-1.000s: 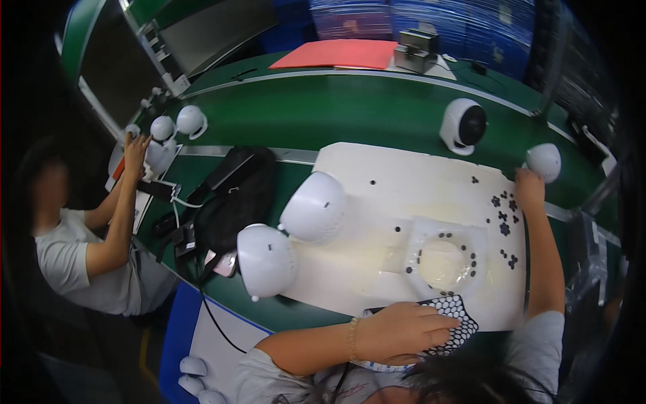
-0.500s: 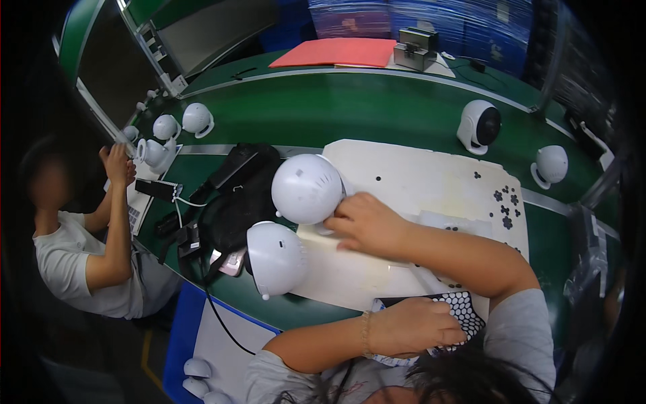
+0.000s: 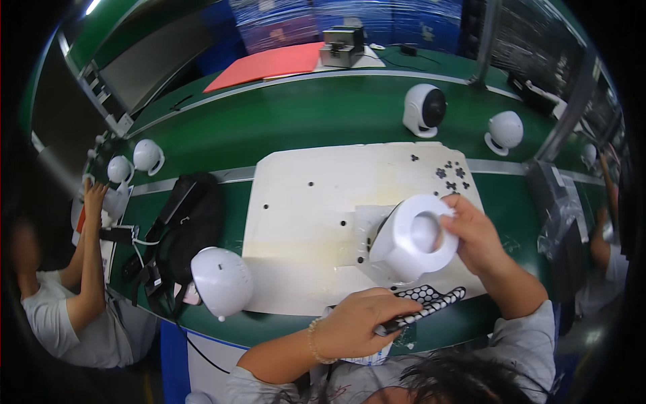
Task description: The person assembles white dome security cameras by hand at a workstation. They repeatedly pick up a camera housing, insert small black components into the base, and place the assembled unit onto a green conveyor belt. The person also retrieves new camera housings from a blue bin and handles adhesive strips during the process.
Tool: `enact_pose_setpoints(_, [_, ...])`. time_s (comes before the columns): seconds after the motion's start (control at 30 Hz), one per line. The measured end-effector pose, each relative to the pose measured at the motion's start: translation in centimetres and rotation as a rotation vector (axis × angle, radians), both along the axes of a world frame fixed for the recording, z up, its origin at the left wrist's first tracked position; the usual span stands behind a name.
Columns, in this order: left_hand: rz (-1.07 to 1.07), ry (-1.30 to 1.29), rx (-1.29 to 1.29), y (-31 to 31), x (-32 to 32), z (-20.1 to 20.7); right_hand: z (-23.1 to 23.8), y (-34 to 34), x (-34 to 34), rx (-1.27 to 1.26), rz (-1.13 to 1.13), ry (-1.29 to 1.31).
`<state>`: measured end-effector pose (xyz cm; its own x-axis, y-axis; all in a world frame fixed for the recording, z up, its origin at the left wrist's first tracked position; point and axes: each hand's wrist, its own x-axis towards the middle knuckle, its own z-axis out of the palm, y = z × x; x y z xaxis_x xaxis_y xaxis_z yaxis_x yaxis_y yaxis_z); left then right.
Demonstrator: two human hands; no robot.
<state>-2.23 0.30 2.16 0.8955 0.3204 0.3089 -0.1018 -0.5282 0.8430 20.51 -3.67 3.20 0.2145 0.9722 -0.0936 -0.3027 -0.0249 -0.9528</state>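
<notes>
- Left hand (image 3: 356, 323), at the near edge of the cream board (image 3: 289, 236): fingers and thumb are drawn close together, gripping a folded black sheet with white dots (image 3: 441, 304), which lies along that same edge.
- Right hand (image 3: 479, 237), over the board's right part: its fingers close on the ring-shaped base of a white rounded device (image 3: 396, 254).
- That device is tilted above the board's near right part, its base ring facing up; whether it touches anything beneath cannot be told.
- A translucent plastic piece (image 3: 369, 215) lies on the board, partly hidden behind the device.
- A white dome-shaped housing (image 3: 223, 279) stands at the board's near left corner.
- A black bag (image 3: 202, 219) lies left of the board, with cables and small black items beside it.
- Small flower-shaped black pieces (image 3: 441, 173) cluster at the board's far right corner.
- Left of the board, well apart, a co-worker raises a hand (image 3: 94, 195) near several white devices.
- Beyond the board stand a white device with a black face (image 3: 434, 108) and, right of it, another white device (image 3: 505, 130).
- Farther beyond the board: a red sheet (image 3: 269, 65), a metal box (image 3: 341, 48) and film-wrapped blue stacks (image 3: 353, 15).
</notes>
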Motion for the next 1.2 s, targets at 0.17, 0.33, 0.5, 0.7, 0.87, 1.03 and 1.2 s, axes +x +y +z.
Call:
enact_pose_setpoints(0.17, [0.296,-0.084,-0.252,-1.0,-0.1,-0.5,-1.2,-1.9,0.2,-0.106,0.082,-0.119])
enact_pose_setpoints(0.33, [0.416,-0.078,-0.488,-1.2,0.3,-0.8,-1.3,-3.9,2.2,0.630,-0.077,-0.825])
enact_pose_setpoints(0.5, [0.464,-0.067,-0.460,-0.8,0.2,-1.1,-0.9,-4.3,0.0,0.739,0.100,-0.928])
enact_pose_setpoints(0.7, [0.412,-0.181,-0.161,0.1,0.6,-1.5,-0.4,-4.2,0.2,0.511,0.197,-0.580])
enact_pose_setpoints(0.87, [0.412,-0.226,-0.097,0.1,0.7,-1.7,1.2,-4.5,1.1,0.380,0.195,-0.857])
enact_pose_setpoints(1.03, [0.523,-0.262,-0.192,-0.3,0.7,-1.8,0.8,-4.2,1.7,0.756,0.072,-1.136])
enact_pose_setpoints(1.2, [0.460,-0.195,-0.128,-0.3,0.7,-1.4,1.4,-3.7,0.2,0.730,0.045,-1.034])
